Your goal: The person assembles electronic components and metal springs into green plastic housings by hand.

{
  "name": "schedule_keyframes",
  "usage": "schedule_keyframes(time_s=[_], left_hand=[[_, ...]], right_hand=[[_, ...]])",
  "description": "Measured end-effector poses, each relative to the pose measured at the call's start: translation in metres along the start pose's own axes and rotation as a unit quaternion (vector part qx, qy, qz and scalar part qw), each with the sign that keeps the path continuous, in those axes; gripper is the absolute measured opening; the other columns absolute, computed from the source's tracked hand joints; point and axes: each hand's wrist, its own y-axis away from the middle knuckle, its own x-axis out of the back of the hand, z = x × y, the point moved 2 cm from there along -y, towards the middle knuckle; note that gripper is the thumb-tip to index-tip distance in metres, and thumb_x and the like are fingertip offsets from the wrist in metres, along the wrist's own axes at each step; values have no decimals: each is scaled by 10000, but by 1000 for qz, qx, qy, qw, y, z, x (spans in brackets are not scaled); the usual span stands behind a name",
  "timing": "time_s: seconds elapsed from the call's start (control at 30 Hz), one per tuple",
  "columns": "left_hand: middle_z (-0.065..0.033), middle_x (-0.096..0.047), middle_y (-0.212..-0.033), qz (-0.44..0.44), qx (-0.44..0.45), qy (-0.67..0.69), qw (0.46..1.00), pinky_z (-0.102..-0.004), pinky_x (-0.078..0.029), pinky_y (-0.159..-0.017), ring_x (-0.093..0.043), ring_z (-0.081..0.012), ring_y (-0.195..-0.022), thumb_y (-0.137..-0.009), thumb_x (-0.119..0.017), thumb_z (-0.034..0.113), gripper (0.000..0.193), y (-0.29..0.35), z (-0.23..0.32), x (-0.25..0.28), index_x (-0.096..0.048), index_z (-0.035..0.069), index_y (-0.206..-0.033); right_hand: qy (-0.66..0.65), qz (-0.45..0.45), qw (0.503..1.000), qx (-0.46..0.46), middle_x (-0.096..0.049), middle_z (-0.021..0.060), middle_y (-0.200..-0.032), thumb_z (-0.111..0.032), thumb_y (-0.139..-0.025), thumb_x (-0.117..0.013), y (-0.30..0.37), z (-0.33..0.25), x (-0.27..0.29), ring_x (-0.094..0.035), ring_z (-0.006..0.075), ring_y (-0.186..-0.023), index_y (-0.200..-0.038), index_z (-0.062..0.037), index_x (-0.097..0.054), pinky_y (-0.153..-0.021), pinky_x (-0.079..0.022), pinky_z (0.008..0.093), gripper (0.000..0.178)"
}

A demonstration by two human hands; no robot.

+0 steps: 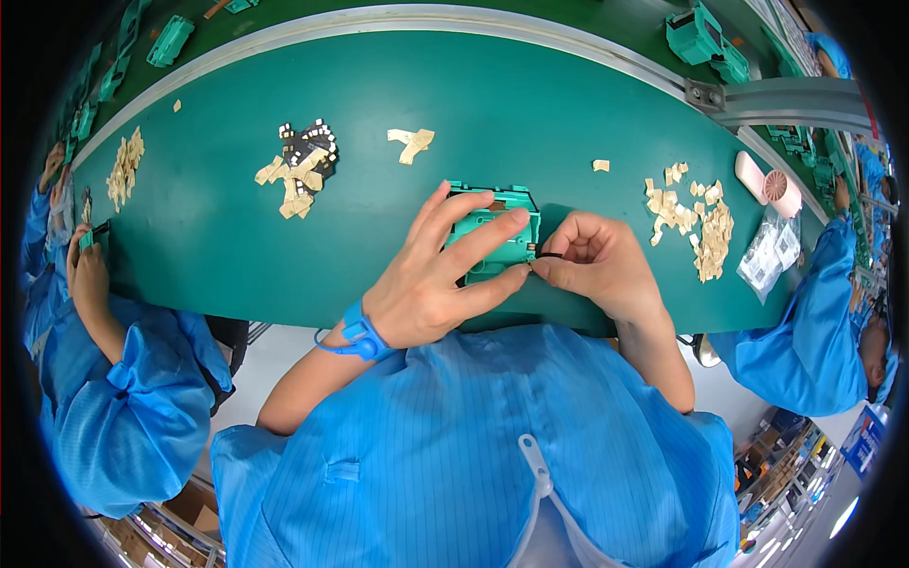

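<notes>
A green plastic housing point(490, 248) lies on the green tabletop close in front of me. My left hand point(437, 260), with a blue wrist strap point(361, 333), steadies it, fingers across the top and thumb at the near right corner. My right hand point(603, 263) is closed in a pinch at the housing's right side. Between its thumb and fingers shows the end of a small dark strip point(549, 255); the fingers hide the rest. Beyond the housing lie a heap of black pieces with pale ends point(320, 142) and cream paper bits point(414, 145).
More cream paper scraps point(714, 237) lie at the right, by a clear plastic bag point(769, 251) and a pink handheld fan point(780, 192). At the far left is another scrap pile point(125, 170). Co-workers in blue sit on both sides. Green housings point(696, 36) stand beyond the metal rail point(530, 30).
</notes>
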Motion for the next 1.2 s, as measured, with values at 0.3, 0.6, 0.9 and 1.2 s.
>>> schedule_keyframes(time_s=[0.3, 0.6, 0.9, 1.2], left_hand=[[-105, -475, -1346, -72, -34, -89, 993, -603, -381, -1000, -477, -368, -1192, -648, -839, 135, 424, -3, -1, 3, -724, 261, -1036], [-96, -513, -1240, -27, -36, -37, 998, -581, -377, -1007, -495, -351, -1117, -652, -838, 107, 401, -9, -3, 0, -737, 277, -1001], [-81, -371, -1349, 74, -65, 173, 980, -623, -364, -1048, -488, -408, -1164, -730, -813, 169, 320, -2, 2, 5, -702, 278, -1011], [-69, -356, -1374, 102, -97, 181, 973, -624, -369, -1050, -480, -416, -1177, -722, -788, 110, 421, -3, 3, 6, -669, 291, -1083]], right_hand=[[74, -24, 997, -3, -635, 22, -708, -109, -833, -723, -6, 1, 13, -604, 92, -577, -816, -10, -632, -513, -467, 225, 136], [150, -27, 981, 120, -610, 0, -676, -146, -837, -732, -3, 3, 14, -546, 66, -577, -847, -31, -655, -514, -435, 236, 139], [7, -108, 984, 143, -600, -12, -640, -227, -851, -743, 21, -16, 1, -511, 47, -547, -816, -46, -643, -483, -391, 239, 209], [34, -96, 980, 170, -596, -3, -633, -214, -852, -733, 29, -22, -1, -513, 56, -529, -796, -45, -629, -471, -390, 241, 206]])
